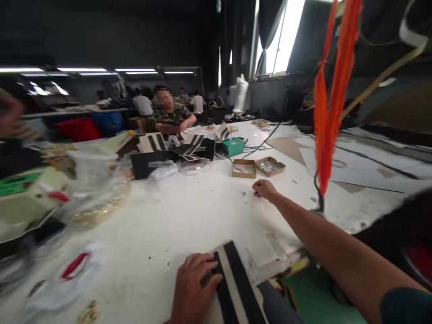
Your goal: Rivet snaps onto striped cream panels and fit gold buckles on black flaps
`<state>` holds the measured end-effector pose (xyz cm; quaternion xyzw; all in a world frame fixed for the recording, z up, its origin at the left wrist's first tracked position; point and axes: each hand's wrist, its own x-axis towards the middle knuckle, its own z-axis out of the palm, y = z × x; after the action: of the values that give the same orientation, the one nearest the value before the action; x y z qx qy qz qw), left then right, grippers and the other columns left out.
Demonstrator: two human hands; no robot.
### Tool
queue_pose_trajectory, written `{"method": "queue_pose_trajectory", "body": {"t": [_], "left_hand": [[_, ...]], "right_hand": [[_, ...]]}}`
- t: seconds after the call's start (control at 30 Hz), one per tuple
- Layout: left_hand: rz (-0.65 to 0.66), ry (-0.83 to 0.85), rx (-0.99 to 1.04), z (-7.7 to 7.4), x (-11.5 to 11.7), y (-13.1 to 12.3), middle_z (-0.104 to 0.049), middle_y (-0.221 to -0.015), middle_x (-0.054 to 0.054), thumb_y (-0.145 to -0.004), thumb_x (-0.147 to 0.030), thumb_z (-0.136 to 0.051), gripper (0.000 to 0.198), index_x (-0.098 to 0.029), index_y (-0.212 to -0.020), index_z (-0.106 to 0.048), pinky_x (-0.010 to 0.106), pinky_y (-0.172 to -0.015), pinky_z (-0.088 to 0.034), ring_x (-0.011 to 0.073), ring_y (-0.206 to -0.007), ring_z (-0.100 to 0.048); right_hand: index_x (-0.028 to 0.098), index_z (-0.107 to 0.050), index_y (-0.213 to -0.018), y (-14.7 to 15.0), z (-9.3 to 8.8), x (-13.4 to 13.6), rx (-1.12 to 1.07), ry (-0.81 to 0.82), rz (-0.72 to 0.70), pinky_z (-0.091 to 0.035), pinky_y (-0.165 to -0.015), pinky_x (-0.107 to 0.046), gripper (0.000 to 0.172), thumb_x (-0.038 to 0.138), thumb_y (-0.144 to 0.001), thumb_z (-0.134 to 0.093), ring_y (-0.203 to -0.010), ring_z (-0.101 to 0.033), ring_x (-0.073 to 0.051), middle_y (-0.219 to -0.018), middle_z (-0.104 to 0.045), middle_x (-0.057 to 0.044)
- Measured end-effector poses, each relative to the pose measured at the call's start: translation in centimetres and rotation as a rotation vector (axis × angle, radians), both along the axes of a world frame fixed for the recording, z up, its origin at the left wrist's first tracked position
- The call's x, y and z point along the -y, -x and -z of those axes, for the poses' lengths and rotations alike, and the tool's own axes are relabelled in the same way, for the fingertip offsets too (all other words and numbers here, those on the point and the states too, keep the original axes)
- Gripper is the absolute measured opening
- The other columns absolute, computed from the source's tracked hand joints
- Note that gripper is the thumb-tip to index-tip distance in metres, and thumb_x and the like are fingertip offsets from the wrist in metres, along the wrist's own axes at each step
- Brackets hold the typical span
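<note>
My left hand (195, 285) lies on a cream panel with black stripes (232, 279) at the table's near edge. Its fingers and thumb rest apart on top of the panel, not visibly wrapped round it. Stretched out to the right, my right hand (266, 189) has its fingers bent together close to the tabletop. Whatever is between those fingertips, if anything, is hidden. Tiny loose pieces (243, 193) are scattered just left of it. Beyond it stand two shallow cardboard boxes: one box (243, 168) on the left, and another box (270, 166) filled with small shiny pieces.
An orange strip (332, 108) hangs at the right. A green box (232, 146) with cables stands farther back, near more striped panels (153, 142). Clear bags (97, 198) and a pale machine (30, 198) are at the left. Across the table sits a person (172, 114).
</note>
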<state>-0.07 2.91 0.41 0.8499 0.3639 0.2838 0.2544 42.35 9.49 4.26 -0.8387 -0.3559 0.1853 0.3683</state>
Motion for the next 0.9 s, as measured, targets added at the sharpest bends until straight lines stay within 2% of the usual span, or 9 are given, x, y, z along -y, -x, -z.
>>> {"method": "queue_pose_trajectory", "body": {"t": [0.1,0.23,0.4,0.53,0.73,0.9], "left_hand": [[0.011,-0.082,-0.035,1.4,-1.3,0.1,-0.083,-0.118,0.002,-0.082,-0.038,-0.085,0.019,-0.038,-0.102,-0.085,0.06,-0.096,-0.061,0.0363,-0.113,-0.074],[0.025,-0.17,-0.066,2.1,-1.5,0.5,-0.082,-0.12,0.0,-0.086,-0.045,-0.083,0.02,-0.039,-0.105,-0.084,0.055,-0.095,-0.062,0.0338,-0.113,-0.074],[0.026,-0.247,-0.087,2.2,-1.6,0.6,-0.082,-0.121,0.001,-0.094,-0.059,-0.073,0.026,-0.038,-0.106,-0.084,0.053,-0.092,-0.062,0.0328,-0.111,-0.075],[0.031,-0.318,-0.078,2.0,-1.7,0.4,-0.083,-0.117,0.0,-0.097,-0.068,-0.064,0.036,-0.038,-0.105,-0.084,0.051,-0.087,-0.064,0.0322,-0.108,-0.076],[0.073,-0.461,-0.098,2.0,-1.7,1.0,-0.084,-0.116,-0.001,-0.098,-0.06,-0.07,0.028,-0.036,-0.108,-0.082,0.041,-0.083,-0.068,0.0265,-0.105,-0.079],[0.138,-0.544,-0.094,3.2,-2.8,1.8,-0.084,-0.113,0.0,-0.091,-0.054,-0.08,0.025,-0.036,-0.108,-0.081,0.035,-0.079,-0.069,0.0244,-0.101,-0.08]], "right_hand": [[0.013,-0.07,-0.118,-2.3,1.0,0.3,-0.121,-0.024,0.057,-0.065,-0.074,-0.031,0.024,0.035,-0.108,-0.07,-0.085,-0.073,-0.017,-0.106,-0.073,-0.005],[0.013,-0.069,-0.12,-3.5,1.6,0.9,-0.177,-0.064,0.076,-0.064,-0.071,-0.029,0.024,0.034,-0.108,-0.07,-0.082,-0.072,-0.016,-0.104,-0.073,-0.005],[0.014,-0.071,-0.116,-4.0,1.8,0.3,-0.094,-0.002,-0.016,-0.064,-0.074,-0.032,0.022,0.034,-0.107,-0.071,-0.083,-0.072,-0.016,-0.104,-0.073,-0.005],[0.013,-0.072,-0.115,-4.3,1.9,-0.6,0.032,0.081,-0.08,-0.064,-0.084,-0.037,0.024,0.035,-0.106,-0.073,-0.095,-0.073,-0.021,-0.111,-0.074,-0.006],[0.018,-0.073,-0.119,-4.1,1.8,-1.7,0.177,0.174,-0.11,-0.061,-0.099,-0.045,0.022,0.037,-0.107,-0.071,-0.112,-0.07,-0.024,-0.126,-0.071,-0.009],[0.017,-0.073,-0.118,-3.7,2.2,-2.1,0.238,0.201,-0.093,-0.059,-0.103,-0.048,0.022,0.033,-0.104,-0.074,-0.116,-0.069,-0.026,-0.128,-0.071,-0.01]]}}
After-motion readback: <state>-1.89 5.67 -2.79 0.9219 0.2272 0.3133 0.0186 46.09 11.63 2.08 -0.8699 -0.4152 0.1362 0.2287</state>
